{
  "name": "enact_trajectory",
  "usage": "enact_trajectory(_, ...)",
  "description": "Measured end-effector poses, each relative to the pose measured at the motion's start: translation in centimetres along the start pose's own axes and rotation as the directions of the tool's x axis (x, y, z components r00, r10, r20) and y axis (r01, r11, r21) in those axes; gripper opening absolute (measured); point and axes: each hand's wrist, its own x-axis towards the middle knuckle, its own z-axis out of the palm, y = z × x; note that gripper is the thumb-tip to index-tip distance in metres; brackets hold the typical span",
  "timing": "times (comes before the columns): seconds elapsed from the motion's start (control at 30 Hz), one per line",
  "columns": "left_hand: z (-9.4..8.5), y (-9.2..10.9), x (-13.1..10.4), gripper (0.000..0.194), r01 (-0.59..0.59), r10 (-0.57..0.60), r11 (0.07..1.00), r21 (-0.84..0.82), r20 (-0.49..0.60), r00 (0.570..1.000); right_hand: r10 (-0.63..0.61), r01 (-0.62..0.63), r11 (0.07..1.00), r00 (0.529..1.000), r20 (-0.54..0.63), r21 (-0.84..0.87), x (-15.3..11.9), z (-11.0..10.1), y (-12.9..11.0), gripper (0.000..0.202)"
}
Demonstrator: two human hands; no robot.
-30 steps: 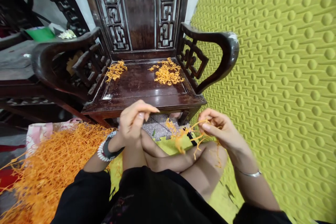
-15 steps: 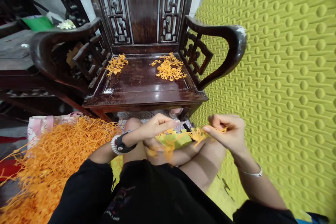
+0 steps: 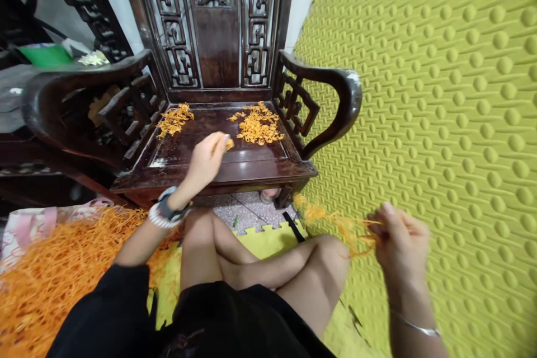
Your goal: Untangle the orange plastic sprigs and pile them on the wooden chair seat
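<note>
My left hand point(image 3: 208, 158) is over the front of the dark wooden chair seat point(image 3: 210, 123), its fingers closed on a small orange piece point(image 3: 229, 144). Out to the right, above the yellow mat, my right hand point(image 3: 400, 235) grips an orange strand point(image 3: 335, 222) that stretches leftward and is blurred. Two orange clusters lie on the seat: a smaller one point(image 3: 175, 119) at the left and a larger one point(image 3: 259, 125) at the right.
A large heap of orange strands point(image 3: 84, 274) lies at the lower left by a white and pink bag point(image 3: 29, 229). Bumpy yellow matting point(image 3: 440, 123) fills the right side. A green container point(image 3: 46, 55) stands at the upper left.
My left hand has moved up and forward over the seat. My right hand has swung outward to the right with the strand, so the hands are now far apart. The view has shifted slightly.
</note>
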Motion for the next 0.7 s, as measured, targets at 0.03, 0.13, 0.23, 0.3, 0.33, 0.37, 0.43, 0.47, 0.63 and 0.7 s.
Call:
enact_trajectory(0.03,2.5,0.1,2.2,0.036,0.000,-0.001,1.000,0.024,0.044,0.999,0.012,-0.013,0.999,1.000,0.015,0.052,0.0,1.1,0.2,0.058)
enact_trajectory(0.13,9.5,-0.2,8.0,0.037,0.033,-0.051,0.995,0.096,0.196,0.979,0.039,-0.043,0.986,0.999,0.028,0.164,0.1,3.5,0.4,0.060)
enact_trajectory(0.23,13.7,-1.4,11.3,0.042,0.051,-0.093,0.988,0.143,0.303,0.948,0.049,-0.055,0.979,0.998,0.037,0.195,0.3,4.0,0.4,0.061)
enact_trajectory(0.3,14.7,-2.4,12.3,0.046,0.064,-0.118,0.983,0.170,0.334,0.935,0.057,-0.062,0.977,0.998,0.028,0.206,0.6,3.5,0.6,0.060)
enact_trajectory(0.33,14.6,-2.8,12.4,0.046,0.074,-0.133,0.981,0.182,0.337,0.932,0.063,-0.065,0.974,0.998,0.019,0.216,0.7,3.2,0.8,0.059)
enact_trajectory(0.37,14.2,-3.2,12.3,0.045,0.076,-0.134,0.980,0.186,0.324,0.936,0.067,-0.067,0.971,0.998,0.008,0.229,0.8,2.9,0.9,0.059)
enact_trajectory(0.43,12.8,-4.1,11.4,0.042,0.023,-0.060,0.988,0.153,0.237,0.970,0.088,-0.084,0.962,0.996,-0.004,0.259,0.9,2.5,1.1,0.058)
enact_trajectory(0.47,11.8,-4.6,10.5,0.041,-0.031,0.011,0.992,0.121,0.161,0.987,0.100,-0.096,0.957,0.995,-0.003,0.273,0.9,2.5,1.3,0.058)
enact_trajectory(0.63,7.2,-7.0,0.4,0.055,-0.199,0.200,0.974,0.104,0.007,0.980,0.158,-0.167,0.931,0.986,0.055,0.324,0.0,3.6,2.4,0.055)
enact_trajectory(0.7,6.5,-7.6,-4.8,0.054,-0.254,0.229,0.962,0.098,0.213,0.950,0.160,-0.179,0.924,0.984,0.083,0.337,-0.5,4.4,3.0,0.054)
